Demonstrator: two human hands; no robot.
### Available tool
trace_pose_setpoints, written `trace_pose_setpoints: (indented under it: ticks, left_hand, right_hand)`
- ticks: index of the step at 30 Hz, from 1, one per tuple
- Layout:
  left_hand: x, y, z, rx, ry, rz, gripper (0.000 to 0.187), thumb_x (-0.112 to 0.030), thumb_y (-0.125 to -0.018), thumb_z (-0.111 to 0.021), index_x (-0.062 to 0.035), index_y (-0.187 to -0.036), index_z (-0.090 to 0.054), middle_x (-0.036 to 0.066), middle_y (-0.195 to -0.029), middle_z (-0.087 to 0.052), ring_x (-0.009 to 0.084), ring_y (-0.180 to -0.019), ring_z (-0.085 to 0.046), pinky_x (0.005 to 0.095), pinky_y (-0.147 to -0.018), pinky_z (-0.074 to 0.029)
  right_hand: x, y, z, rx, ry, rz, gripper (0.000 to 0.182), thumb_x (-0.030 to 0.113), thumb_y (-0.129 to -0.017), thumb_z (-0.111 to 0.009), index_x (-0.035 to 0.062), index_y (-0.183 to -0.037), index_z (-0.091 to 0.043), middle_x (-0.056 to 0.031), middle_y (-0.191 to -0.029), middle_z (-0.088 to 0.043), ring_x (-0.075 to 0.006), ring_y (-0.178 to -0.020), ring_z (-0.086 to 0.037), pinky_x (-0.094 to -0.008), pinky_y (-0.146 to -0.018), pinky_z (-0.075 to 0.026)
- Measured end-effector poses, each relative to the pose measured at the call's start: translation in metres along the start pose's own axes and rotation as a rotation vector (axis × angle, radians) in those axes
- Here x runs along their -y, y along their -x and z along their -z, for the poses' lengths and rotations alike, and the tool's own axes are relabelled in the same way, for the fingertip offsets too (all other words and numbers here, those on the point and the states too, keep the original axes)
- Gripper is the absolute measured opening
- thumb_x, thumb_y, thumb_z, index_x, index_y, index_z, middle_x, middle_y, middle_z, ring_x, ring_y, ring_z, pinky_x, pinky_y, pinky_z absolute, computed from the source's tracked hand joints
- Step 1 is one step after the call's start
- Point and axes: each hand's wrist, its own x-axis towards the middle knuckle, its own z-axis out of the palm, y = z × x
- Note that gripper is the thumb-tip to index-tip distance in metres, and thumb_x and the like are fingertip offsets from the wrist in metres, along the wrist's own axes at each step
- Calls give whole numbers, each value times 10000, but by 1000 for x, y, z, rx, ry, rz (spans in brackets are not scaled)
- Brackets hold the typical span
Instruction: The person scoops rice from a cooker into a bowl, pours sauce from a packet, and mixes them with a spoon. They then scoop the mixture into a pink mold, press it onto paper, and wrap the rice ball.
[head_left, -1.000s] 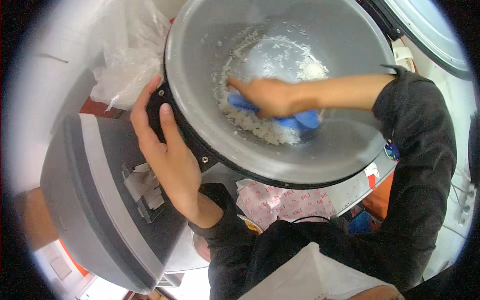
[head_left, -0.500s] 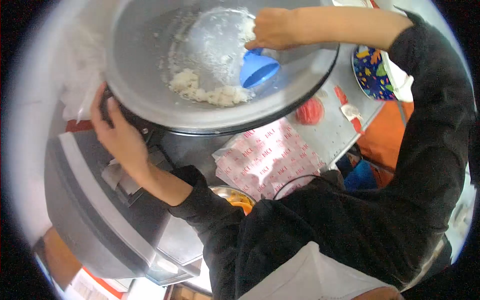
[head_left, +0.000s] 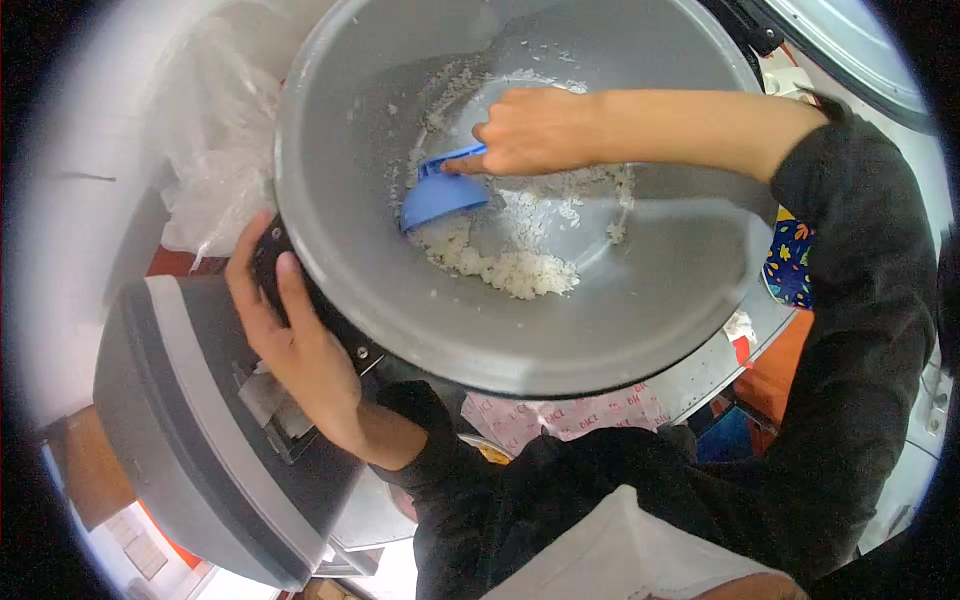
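Note:
A large grey pot (head_left: pixel 640 330) fills the upper middle of the view, its opening tilted towards me. White cooked rice (head_left: pixel 525 272) lies in a clump at its near side, with loose grains stuck around the bottom. My right hand (head_left: pixel 535 132) reaches inside and is closed on the handle of a blue scoop (head_left: pixel 445 200). The scoop's bowl touches the left end of the rice clump; its contents are hidden. My left hand (head_left: pixel 300 350) is wrapped round the black side handle (head_left: pixel 275 270) at the pot's left.
Red-printed paper sheets (head_left: pixel 570 415) lie under the pot's near edge. A grey and black appliance (head_left: pixel 200 430) stands at lower left, near a clear plastic bag (head_left: pixel 215 150). A colourful patterned container (head_left: pixel 790 262) and a round lid (head_left: pixel 850 45) are at the right.
The pot sits lower in view and shows more of its inside. My right hand has moved the scoop from the pot's right side to the left end of the rice. My left hand stays at the handle.

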Motion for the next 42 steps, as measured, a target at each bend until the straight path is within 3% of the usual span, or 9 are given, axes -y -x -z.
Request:
trace_pose_setpoints:
  ticks: [10, 19, 21, 24, 29, 30, 32, 34, 42]
  left_hand:
    - [3, 2, 0, -43, -80, -21, 357, -126, -915, -425, -1, -1249, -436, 156, -1206, -488, 229, -1159, -424, 342, -1018, -255]
    - [-4, 4, -2, -62, -9, -28, 360, -143, -921, -432, -8, -1255, -435, 154, -1202, -493, 225, -1147, -436, 344, -1010, -265]
    - [-2, 2, 0, -64, -33, 11, 355, -134, -921, -435, -10, -1254, -438, 152, -1196, -498, 224, -1141, -442, 343, -1005, -273]
    - [3, 1, 0, -92, -47, -23, 348, -129, -921, -439, -16, -1249, -448, 151, -1189, -503, 221, -1139, -446, 342, -1001, -281]
    - [-2, 2, -2, -89, -27, 25, 343, -124, -916, -447, -13, -1240, -458, 154, -1196, -501, 225, -1144, -446, 339, -1006, -277]
    - [-2, 2, -2, -92, -18, 10, 342, -122, -915, -448, -9, -1237, -461, 155, -1198, -500, 226, -1145, -445, 339, -1009, -274]
    - [0, 2, -3, -99, -4, 6, 342, -121, -914, -448, -8, -1237, -460, 154, -1192, -503, 226, -1142, -447, 338, -1009, -274]
    - [1, 1, -3, -108, 7, 2, 342, -120, -914, -448, -6, -1236, -460, 153, -1186, -506, 226, -1138, -448, 337, -1009, -274]
    - [-1, 2, -3, -103, 35, 31, 339, -109, -911, -448, -2, -1232, -463, 153, -1178, -512, 233, -1140, -447, 343, -1011, -270]
  right_hand:
    - [37, 49, 24, 194, 19, 271, 439, 113, -783, -548, 131, -1222, -542, -56, -679, -575, -167, -570, -607, -275, -485, -491]
    - [45, 63, 18, 386, -101, 87, 378, 169, -842, -513, 212, -1215, -554, -71, -767, -617, -220, -678, -630, -329, -574, -498]
    - [27, 68, 21, 601, -657, -142, 361, 169, -844, -536, 176, -1205, -561, -106, -894, -643, -294, -809, -623, -383, -679, -493]
    - [5, 81, 22, 430, -982, -94, 364, 141, -804, -589, 88, -1163, -568, -155, -889, -631, -327, -916, -592, -417, -810, -451]
    - [-59, 80, 66, 327, -450, -201, 379, 139, -803, -583, 183, -1179, -581, -129, -980, -639, -307, -886, -598, -404, -801, -463]
    - [-70, 40, 88, 933, -363, -407, 419, 230, -849, -540, 146, -1255, -487, -167, -1151, -510, -300, -1051, -491, -374, -888, -417]
    - [-72, 32, 89, 1537, -240, -607, 497, 321, -894, -498, 108, -1332, -394, -206, -1321, -381, -293, -1216, -385, -344, -974, -372]
    - [-55, 79, 48, 720, 69, -398, 403, 109, -794, -560, 231, -1178, -582, -119, -879, -642, -293, -831, -616, -381, -750, -489]
    - [-10, 96, 24, 704, -151, -145, 419, 129, -829, -457, 263, -1218, -542, -130, -801, -626, -318, -737, -632, -398, -674, -515]
